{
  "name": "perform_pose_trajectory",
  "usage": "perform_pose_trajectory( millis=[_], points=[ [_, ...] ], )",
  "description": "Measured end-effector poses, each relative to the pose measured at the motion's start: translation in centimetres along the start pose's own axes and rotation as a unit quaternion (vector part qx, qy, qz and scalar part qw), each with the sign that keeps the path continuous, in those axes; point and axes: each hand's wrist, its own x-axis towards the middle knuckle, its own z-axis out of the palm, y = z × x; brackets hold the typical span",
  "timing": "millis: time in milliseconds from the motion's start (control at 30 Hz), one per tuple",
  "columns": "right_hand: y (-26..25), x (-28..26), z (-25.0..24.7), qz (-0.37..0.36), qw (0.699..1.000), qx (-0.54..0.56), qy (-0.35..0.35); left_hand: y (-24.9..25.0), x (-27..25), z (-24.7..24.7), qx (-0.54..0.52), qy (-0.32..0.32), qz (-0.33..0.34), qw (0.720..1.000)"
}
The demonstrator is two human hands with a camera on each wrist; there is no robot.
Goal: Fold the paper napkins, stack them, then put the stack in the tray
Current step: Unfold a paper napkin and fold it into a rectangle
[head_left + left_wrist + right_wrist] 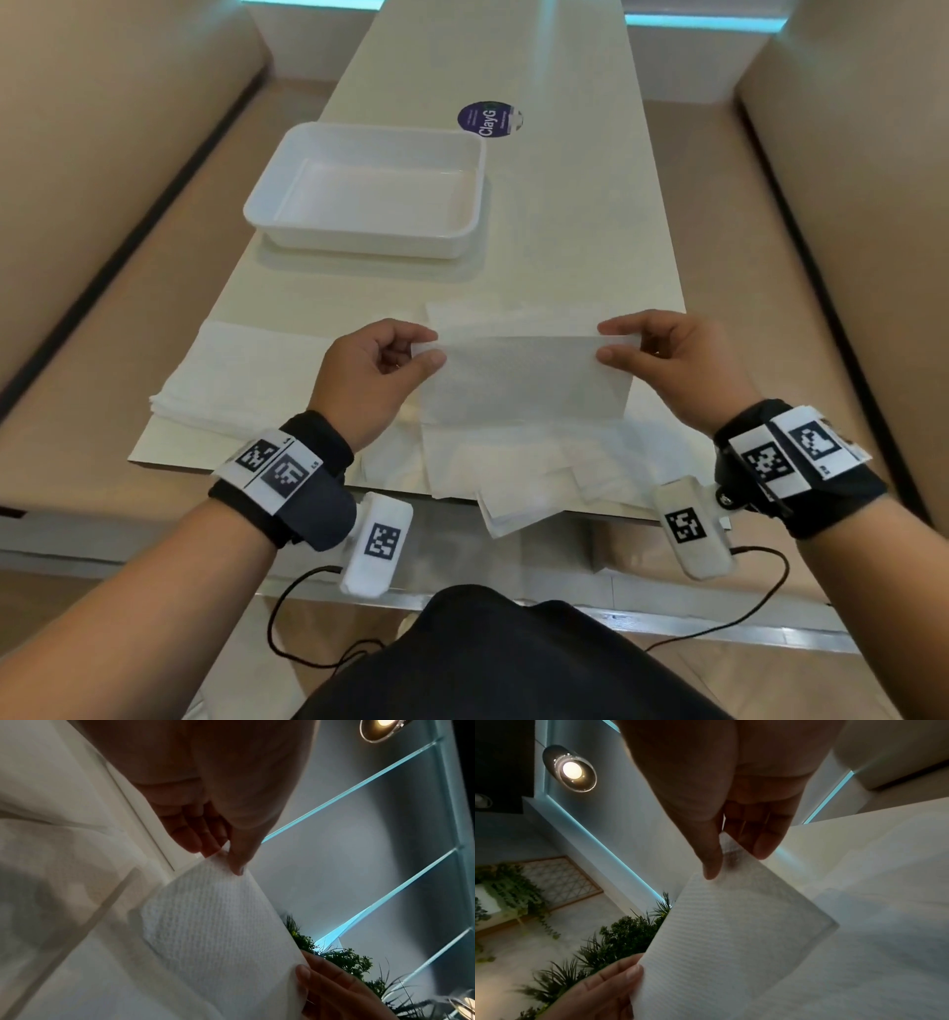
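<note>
You're mid-fold: left hand [377, 367] and right hand [662, 354] each pinch a top corner of one napkin [524, 377], lifted just nearer you than the tray [464, 154]. The tray holds nothing yet. The pile [226, 375] left of the napkin looks like unfolded sheets, hard to tell; stacking and loading remain.

white embossed napkin [524, 380] held above the table, doubled over, upper corners pinched. more napkins: flat stack [226, 375] at left, loose sheets [518, 473] at near edge. white tray [369, 190] farther back, nothing inside.
</note>
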Motion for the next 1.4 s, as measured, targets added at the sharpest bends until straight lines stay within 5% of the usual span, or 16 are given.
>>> perform_pose_trajectory(
  millis=[167, 333, 467, 600, 700, 867, 967, 1067, 1133, 1400],
  points=[
    [0.6, -0.8, -0.5, -0.012, 0.998, -0.054, -0.004, 0.8, -0.1, -0.1, 0.114, -0.041, 0.048, 0.992],
    [0.8, -1.6, -2.0, 0.012, 0.997, 0.004, -0.077, 1.8, -0.3, -0.5, -0.037, -0.126, -0.024, 0.991],
    [1.8, -0.9, -1.7, 0.065, 0.995, 0.048, -0.061, 0.7, 0.4, 0.4, -0.061, -0.137, -0.078, 0.986],
    [3.6, 0.1, -0.4, 0.137, 0.985, -0.057, -0.086, -1.7, 1.2, 2.0, 0.021, -0.133, -0.119, 0.984],
    [4.0, 0.3, 0.6, 0.161, 0.97, -0.155, -0.09, -2.6, 1.5, 3.3, 0.154, -0.123, -0.081, 0.977],
    [2.4, -0.6, 2.0, 0.013, 0.946, -0.321, -0.047, -1.3, 0.5, 4.2, 0.318, -0.1, 0.078, 0.94],
    [0.9, -2.0, 4.5, -0.09, 0.92, -0.365, -0.109, -0.3, -0.8, 6.8, 0.35, -0.196, 0.143, 0.905],
    [2.2, -3.2, 6.8, -0.038, 0.863, -0.443, -0.24, -1.7, -2.0, 9.3, 0.444, -0.314, 0.097, 0.833],
    [3.8, -3.4, 7.0, -0.013, 0.85, -0.451, -0.271, -3.0, -2.2, 9.5, 0.486, -0.342, 0.078, 0.8],
    [6.8, -3.9, 4.8, 0.026, 0.874, -0.413, -0.253, -4.6, -1.9, 5.7, 0.545, -0.317, 0.033, 0.775]
  ],
)
